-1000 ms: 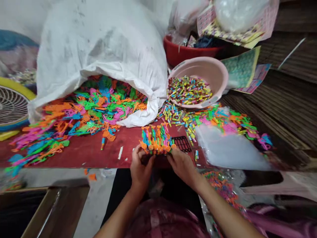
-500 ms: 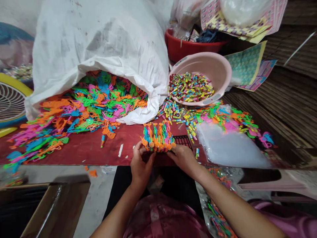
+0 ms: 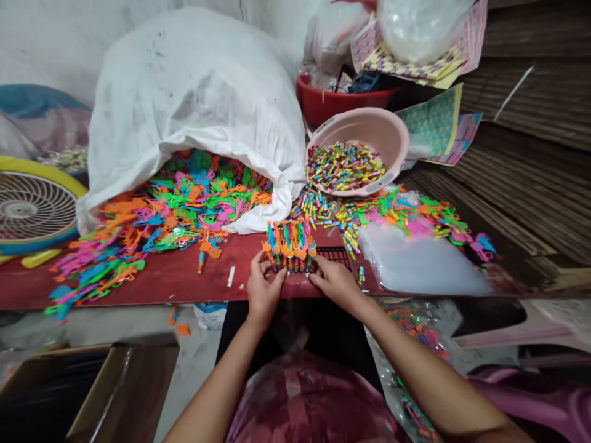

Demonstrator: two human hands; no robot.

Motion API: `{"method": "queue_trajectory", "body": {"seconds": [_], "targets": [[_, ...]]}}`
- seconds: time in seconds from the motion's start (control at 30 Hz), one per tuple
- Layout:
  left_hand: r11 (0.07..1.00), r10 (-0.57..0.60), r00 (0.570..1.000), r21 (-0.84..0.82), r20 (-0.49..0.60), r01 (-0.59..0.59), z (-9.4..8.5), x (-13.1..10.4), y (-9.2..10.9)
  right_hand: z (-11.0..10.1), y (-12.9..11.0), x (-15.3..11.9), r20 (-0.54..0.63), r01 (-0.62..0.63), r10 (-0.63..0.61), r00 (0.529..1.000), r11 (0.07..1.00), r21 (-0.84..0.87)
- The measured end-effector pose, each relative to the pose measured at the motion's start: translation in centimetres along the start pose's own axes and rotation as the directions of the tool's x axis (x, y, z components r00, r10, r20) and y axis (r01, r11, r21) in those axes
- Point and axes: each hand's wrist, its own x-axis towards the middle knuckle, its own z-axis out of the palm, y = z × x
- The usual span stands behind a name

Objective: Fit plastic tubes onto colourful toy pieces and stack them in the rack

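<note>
From my remote seat I have the row of bright plastic toys (image 3: 290,241) upright at the near edge of the red tabletop (image 3: 175,280), gripped at its lower ends between my left hand (image 3: 264,286) and right hand (image 3: 335,278), fingers bent against it. The black grid rack (image 3: 340,255) shows just beside my right fingers; whether it runs under the row I cannot tell. Beyond lie the open white sack (image 3: 198,80) and the tilted pink basin (image 3: 390,132) of small striped tubes (image 3: 346,167)
</note>
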Motion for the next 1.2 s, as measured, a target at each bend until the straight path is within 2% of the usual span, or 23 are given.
{"method": "queue_trajectory", "body": {"seconds": [0.07,0.2,0.4,0.5,0.57,0.73,0.87,0.93,0.97,1.03,1.1,1.17,1.2], "targets": [[0.998,0.013,1.0,-0.061,0.0,-0.013,0.1,0.3,-0.2,-0.4,0.2,-0.2,-0.013,-0.015,0.016,1.0,0.997,0.077],[0.995,0.043,0.998,-0.092,-0.045,-0.047,0.4,-0.2,-0.9,-0.8,0.9,-0.8,-0.051,-0.023,0.027,0.998,0.997,0.078],[0.985,0.146,0.984,0.106,-0.099,-0.135,0.9,-1.5,-1.2,-0.5,1.6,-1.3,-0.053,-0.012,0.014,0.998,0.999,0.03],[0.951,0.175,0.98,0.276,-0.095,-0.143,1.1,-1.4,-0.8,-0.3,1.0,-1.0,-0.05,0.014,-0.015,0.999,1.0,-0.028],[0.934,0.168,0.982,0.332,-0.083,-0.131,1.1,-1.2,-0.4,-0.2,0.3,-0.7,-0.028,0.013,-0.015,0.999,0.997,-0.079],[0.954,0.194,0.979,0.247,-0.067,-0.172,1.1,-1.0,0.6,0.9,-2.1,-1.6,0.008,-0.004,0.005,1.0,0.985,-0.173],[0.949,0.211,0.974,0.259,-0.087,-0.182,1.1,-0.8,1.3,1.6,-2.4,-2.8,0.004,0.141,-0.141,0.99,0.989,-0.034],[0.938,0.225,0.97,0.29,-0.088,-0.191,1.2,-0.7,1.5,0.5,-0.6,-2.8,-0.07,0.171,-0.168,0.983,0.984,0.04],[0.933,0.23,0.969,0.303,-0.09,-0.194,1.2,-0.7,1.5,-0.6,1.0,-2.6,-0.132,0.139,-0.131,0.983,0.989,0.056],[0.928,0.23,0.968,0.321,-0.098,-0.188,1.3,-0.6,1.6,-3.4,5.4,-1.7,-0.276,-0.015,0.029,0.961,0.999,0.051],[0.929,0.21,0.969,0.336,-0.13,-0.156,1.4,-0.6,1.6,-6.6,10.7,-0.4,-0.397,-0.308,0.277,0.875,0.951,-0.014],[0.926,0.176,0.97,0.363,-0.166,-0.106,1.7,-0.5,1.7,-9.2,15.8,0.8,-0.464,-0.605,0.498,0.733,0.789,-0.109],[0.922,0.157,0.972,0.378,-0.176,-0.081,1.8,-0.4,1.7,-10.1,18.0,1.3,-0.489,-0.709,0.572,0.658,0.689,-0.148]]}}
